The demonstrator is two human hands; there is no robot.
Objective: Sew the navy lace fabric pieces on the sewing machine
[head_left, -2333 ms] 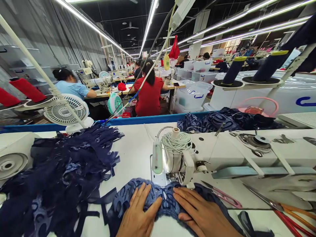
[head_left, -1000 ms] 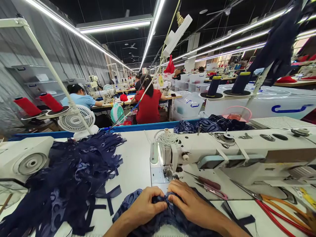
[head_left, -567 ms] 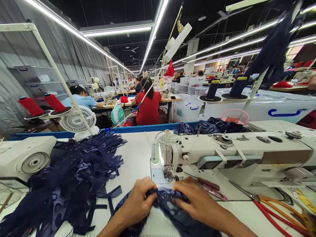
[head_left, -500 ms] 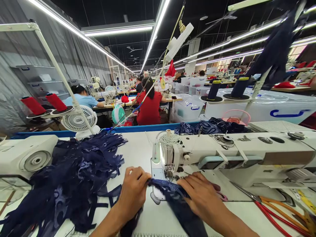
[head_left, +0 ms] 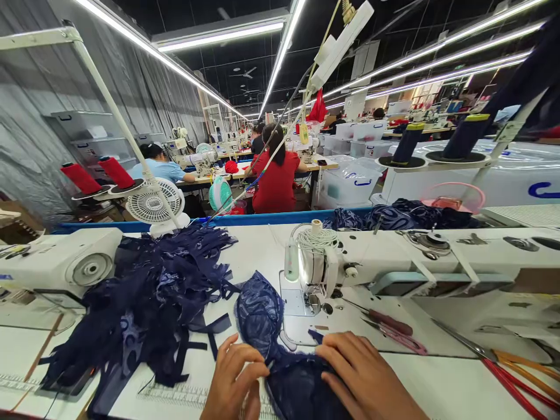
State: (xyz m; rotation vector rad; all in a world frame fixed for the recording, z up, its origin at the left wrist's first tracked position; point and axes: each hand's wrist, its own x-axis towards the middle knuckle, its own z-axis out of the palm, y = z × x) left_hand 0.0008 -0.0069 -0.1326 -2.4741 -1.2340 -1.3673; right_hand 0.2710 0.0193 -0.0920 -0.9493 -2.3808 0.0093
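Observation:
A navy lace garment piece [head_left: 266, 326] lies on the white table in front of the sewing machine [head_left: 332, 268], one rounded end spread to the left of the needle plate. My left hand [head_left: 234, 376] pinches its near edge with thumb and fingers curled. My right hand [head_left: 363, 376] rests on the bunched lace at the right, fingers pressed onto it. Both hands are at the bottom edge, just short of the machine's needle.
A heap of navy lace pieces and straps [head_left: 144, 297] covers the table's left. Scissors [head_left: 516, 364] and small snips [head_left: 389, 326] lie to the right. A small white fan [head_left: 153, 204] and red thread cones [head_left: 98, 175] stand at the left. Other people sew at tables beyond.
The lace piece has come off the needle area and one end has swung out to the left. Both hands have drawn back toward me, still on the fabric.

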